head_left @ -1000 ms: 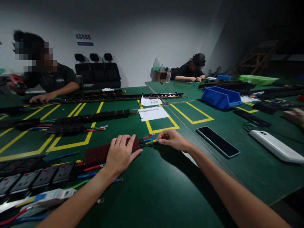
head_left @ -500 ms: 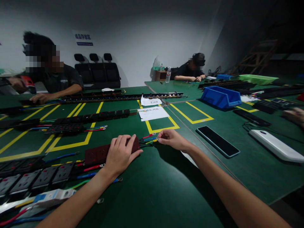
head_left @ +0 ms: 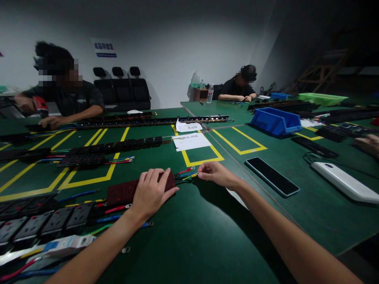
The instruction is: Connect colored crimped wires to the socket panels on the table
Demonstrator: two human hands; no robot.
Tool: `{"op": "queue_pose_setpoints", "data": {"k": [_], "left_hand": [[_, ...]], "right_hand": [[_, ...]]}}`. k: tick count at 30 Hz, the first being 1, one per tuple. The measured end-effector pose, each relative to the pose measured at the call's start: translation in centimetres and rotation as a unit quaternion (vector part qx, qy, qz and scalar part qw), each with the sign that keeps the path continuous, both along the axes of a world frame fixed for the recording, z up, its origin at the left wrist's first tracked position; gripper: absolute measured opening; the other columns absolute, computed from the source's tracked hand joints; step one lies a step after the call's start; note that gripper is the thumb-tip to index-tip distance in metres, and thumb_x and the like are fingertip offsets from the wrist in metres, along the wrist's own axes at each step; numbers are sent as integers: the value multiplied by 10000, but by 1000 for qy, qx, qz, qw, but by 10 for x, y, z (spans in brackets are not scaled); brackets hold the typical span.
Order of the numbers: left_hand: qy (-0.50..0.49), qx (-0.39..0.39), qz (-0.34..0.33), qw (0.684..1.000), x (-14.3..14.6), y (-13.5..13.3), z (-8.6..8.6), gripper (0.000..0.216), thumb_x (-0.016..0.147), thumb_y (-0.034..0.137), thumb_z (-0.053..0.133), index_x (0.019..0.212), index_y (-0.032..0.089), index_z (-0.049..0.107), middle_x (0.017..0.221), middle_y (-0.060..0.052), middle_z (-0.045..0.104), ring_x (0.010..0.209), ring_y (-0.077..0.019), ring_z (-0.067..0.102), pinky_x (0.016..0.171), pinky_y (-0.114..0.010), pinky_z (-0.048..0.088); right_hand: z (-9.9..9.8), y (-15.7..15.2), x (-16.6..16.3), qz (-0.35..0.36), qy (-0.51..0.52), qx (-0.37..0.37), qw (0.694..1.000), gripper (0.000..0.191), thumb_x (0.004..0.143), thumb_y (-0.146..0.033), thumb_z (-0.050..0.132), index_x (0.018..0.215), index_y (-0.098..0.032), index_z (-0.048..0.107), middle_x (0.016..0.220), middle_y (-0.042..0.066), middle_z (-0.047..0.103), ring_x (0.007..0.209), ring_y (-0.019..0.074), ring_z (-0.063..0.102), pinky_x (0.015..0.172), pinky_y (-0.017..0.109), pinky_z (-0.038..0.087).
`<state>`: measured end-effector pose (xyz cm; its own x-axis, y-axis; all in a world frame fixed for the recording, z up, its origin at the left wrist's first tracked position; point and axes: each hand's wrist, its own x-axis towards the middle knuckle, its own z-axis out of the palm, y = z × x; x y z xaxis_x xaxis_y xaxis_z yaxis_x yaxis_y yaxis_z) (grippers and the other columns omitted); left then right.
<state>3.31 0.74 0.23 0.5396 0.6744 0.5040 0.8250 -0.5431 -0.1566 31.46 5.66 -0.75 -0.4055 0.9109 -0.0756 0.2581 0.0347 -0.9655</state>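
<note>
- First, well left of my fingers, black socket strips (head_left: 57,225) lie in rows.
- My left hand (head_left: 150,192) clasps a dark red socket strip (head_left: 121,192) beneath slightly spread fingers.
- Just right of those, coloured wires (head_left: 184,171) emerge.
- My right hand (head_left: 217,173), nearly closed, pinches one wire end (head_left: 194,174).
- Further right, a phone (head_left: 271,176) lies flat.

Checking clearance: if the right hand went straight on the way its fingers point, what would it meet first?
The right hand would likely meet the wire ends first, apparently in its pinch; beyond them, the dark red socket strip under the left hand. Depth is uncertain.
</note>
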Motion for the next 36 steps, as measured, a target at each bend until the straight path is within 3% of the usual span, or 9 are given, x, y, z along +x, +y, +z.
{"op": "queue_pose_setpoints", "data": {"k": [11,17,24,36], "left_hand": [[7,7,-7,1000,0,0,0,620,933,522,606,1325,42,593,1092,-184,622,994,-316,567,804,-431,451],[12,13,-18,1000,-1,0,1,613,955,518,571,1338,39,579,1094,-194,622,999,-316,567,806,-435,471],[14,23,-25,999,-1,-2,1,611,947,504,589,1341,38,580,1085,-197,622,996,-325,574,804,-445,474],[15,26,-15,999,-1,-1,1,614,938,504,602,1339,39,584,1104,-194,618,1005,-322,567,814,-439,461]], "right_hand": [[0,0,-1,1,10,-14,1000,324,735,-413,803,807,-162,611,692,-21,576,615,93,483,568,244,319],[1,0,-3,-10,-7,-10,1000,352,706,-466,797,770,-170,617,685,-12,587,613,107,493,566,251,327],[-1,-2,-5,-16,-34,24,999,316,726,-452,752,776,-173,612,709,2,593,661,128,515,596,254,348],[-24,4,-6,-46,-137,129,981,92,833,-281,592,806,-193,589,742,11,593,681,147,515,618,266,356]]}}
